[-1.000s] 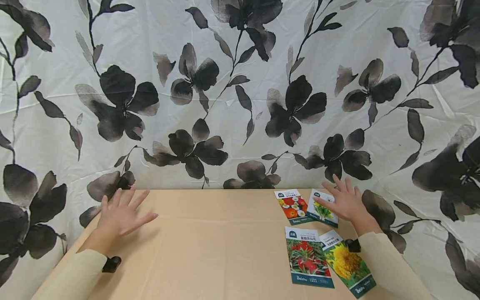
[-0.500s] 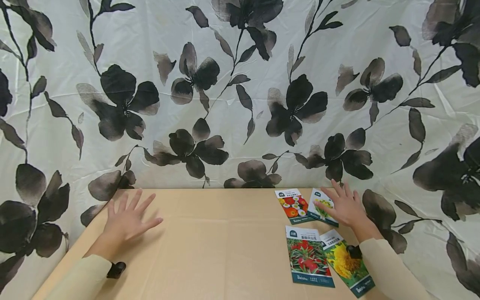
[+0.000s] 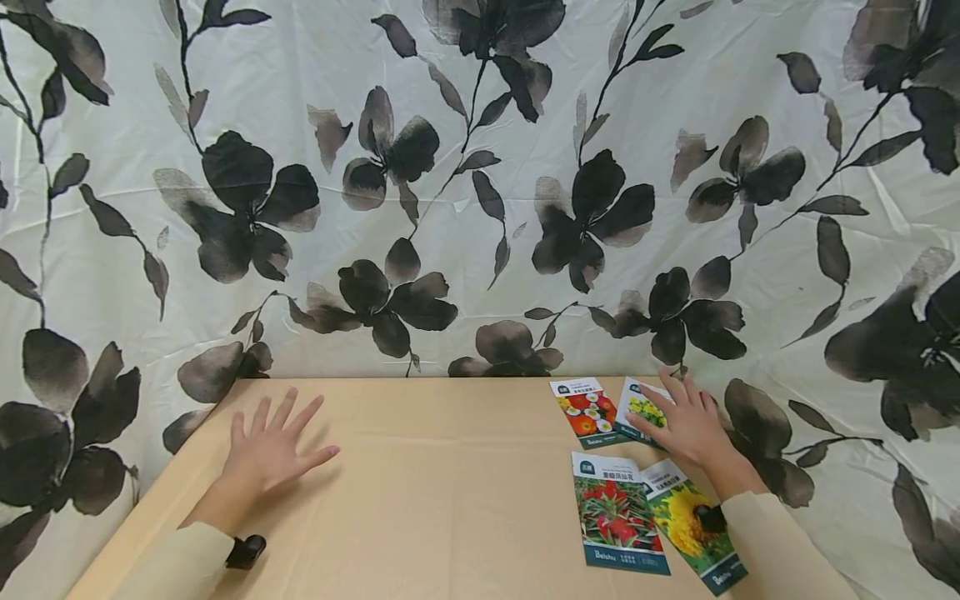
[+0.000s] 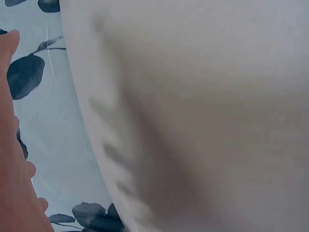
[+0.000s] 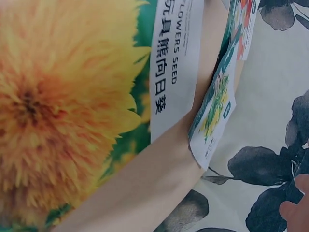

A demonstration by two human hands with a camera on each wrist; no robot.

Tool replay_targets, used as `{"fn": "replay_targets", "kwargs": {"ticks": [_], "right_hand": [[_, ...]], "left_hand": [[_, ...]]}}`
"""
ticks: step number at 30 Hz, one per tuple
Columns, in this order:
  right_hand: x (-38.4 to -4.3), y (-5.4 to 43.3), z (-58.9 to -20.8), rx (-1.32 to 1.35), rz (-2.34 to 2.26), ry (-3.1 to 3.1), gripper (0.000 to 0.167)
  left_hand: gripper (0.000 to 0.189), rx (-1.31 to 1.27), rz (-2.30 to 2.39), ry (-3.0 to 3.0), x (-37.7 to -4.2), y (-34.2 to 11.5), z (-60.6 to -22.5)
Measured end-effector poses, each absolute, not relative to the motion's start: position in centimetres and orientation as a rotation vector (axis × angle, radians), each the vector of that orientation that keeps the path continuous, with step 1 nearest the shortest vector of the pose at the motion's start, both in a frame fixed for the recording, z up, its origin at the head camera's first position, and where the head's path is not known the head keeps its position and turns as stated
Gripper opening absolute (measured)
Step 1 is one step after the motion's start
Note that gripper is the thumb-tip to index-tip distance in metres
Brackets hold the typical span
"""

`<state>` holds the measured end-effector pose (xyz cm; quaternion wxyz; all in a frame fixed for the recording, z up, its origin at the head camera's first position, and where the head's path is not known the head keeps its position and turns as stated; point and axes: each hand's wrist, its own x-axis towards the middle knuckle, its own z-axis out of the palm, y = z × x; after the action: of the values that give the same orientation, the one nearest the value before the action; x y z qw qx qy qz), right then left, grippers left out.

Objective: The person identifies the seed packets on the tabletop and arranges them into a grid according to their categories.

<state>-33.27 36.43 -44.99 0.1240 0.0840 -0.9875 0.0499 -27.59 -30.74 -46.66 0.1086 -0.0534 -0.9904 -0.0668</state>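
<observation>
My left hand (image 3: 270, 450) hovers palm down with fingers spread over the table's left side, and its shadow falls on the wood beside it. My right hand (image 3: 693, 429) is spread over the back right corner, partly covering a seed packet with small yellow flowers (image 3: 639, 408). Left of that packet, slightly overlapping it, lies one with red and orange blooms (image 3: 588, 414). Nearer the front is a packet with red flowers (image 3: 618, 512). Beside it a sunflower seed packet (image 5: 63, 111) lies tilted, partly under the right wrist. Neither hand grips anything.
The pale wooden table (image 3: 390, 492) ends at a straight back edge. Behind it hangs a white cloth with dark flowers (image 3: 480, 208), which also shows past both side edges. A small black device (image 3: 246, 552) is strapped at the left wrist, another (image 3: 709, 518) at the right.
My left hand has shifted right and a little toward me. The right hand has lowered slightly over the yellow-flower packet and covers more of it. The packets stay in place.
</observation>
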Motion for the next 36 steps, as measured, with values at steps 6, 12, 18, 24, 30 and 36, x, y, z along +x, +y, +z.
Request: {"fn": "replay_targets", "kwargs": {"ticks": [6,12,18,24,30,36], "right_hand": [[-32.7,36.3,-45.5,0.23,0.167,-2.906,0.089],[-31.8,36.0,-45.9,0.262,0.213,-2.897,0.084],[-30.9,35.7,-46.1,0.3,0.242,-2.859,0.078],[-30.1,35.4,-46.3,0.335,0.246,-2.84,0.074],[-29.0,35.1,-46.6,0.352,0.3,-2.847,0.072],[-27.9,35.1,-46.9,0.349,0.346,-2.842,0.071]], "left_hand": [[0.097,-0.178,-0.201,-2.892,-27.5,-29.6,-46.9],[0.096,-0.186,-0.237,-2.888,-27.2,-28.6,-47.6],[0.095,-0.194,-0.252,-2.878,-26.8,-27.3,-48.0],[0.094,-0.211,-0.262,-2.866,-26.3,-25.9,-48.1],[0.093,-0.237,-0.289,-2.844,-25.8,-24.8,-48.3],[0.092,-0.259,-0.303,-2.831,-25.3,-23.7,-48.4]]}}
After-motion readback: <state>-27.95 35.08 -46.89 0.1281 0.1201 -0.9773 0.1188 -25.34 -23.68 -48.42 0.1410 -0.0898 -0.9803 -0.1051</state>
